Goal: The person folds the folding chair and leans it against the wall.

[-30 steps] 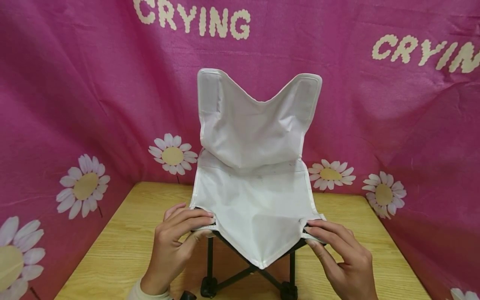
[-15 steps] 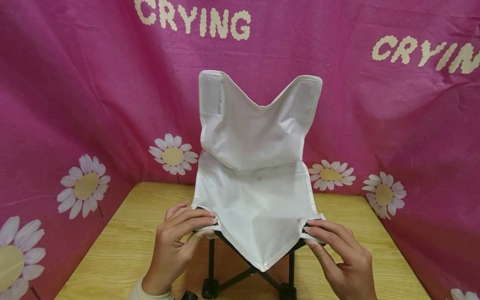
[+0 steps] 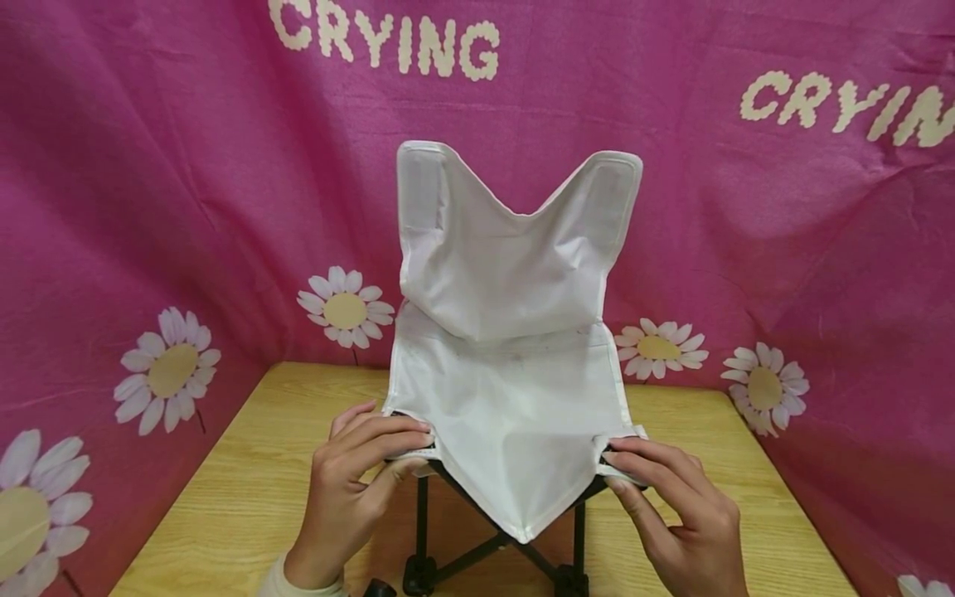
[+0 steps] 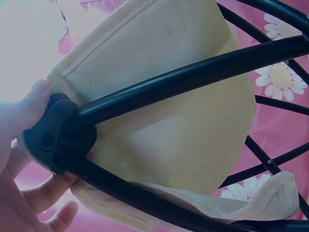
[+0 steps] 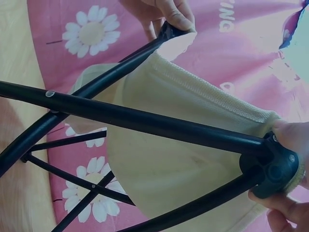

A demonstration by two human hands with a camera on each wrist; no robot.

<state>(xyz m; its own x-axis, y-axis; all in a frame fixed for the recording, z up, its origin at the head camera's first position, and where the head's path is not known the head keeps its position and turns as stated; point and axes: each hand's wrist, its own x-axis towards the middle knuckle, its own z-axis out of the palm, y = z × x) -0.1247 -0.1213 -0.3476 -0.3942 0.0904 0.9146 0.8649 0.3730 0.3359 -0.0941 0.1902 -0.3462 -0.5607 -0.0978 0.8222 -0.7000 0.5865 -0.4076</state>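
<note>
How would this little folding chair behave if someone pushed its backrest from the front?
The chair would probably tip backward: it stands tall on thin black legs. Its white fabric seat sags and wrinkles, so likely floppy. The slim tube frame suggests it is light.

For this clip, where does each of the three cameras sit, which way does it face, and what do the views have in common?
Head: worn high, looking forward and down at the folding chair on the table; both hands show, left hand and right hand.
Left wrist: beneath the seat, facing up at the fabric and a black corner joint; thumb and fingers show.
Right wrist: beneath the seat, facing across; right hand near, left hand far.
Shared: both wrist views show the black frame tubes.
</note>
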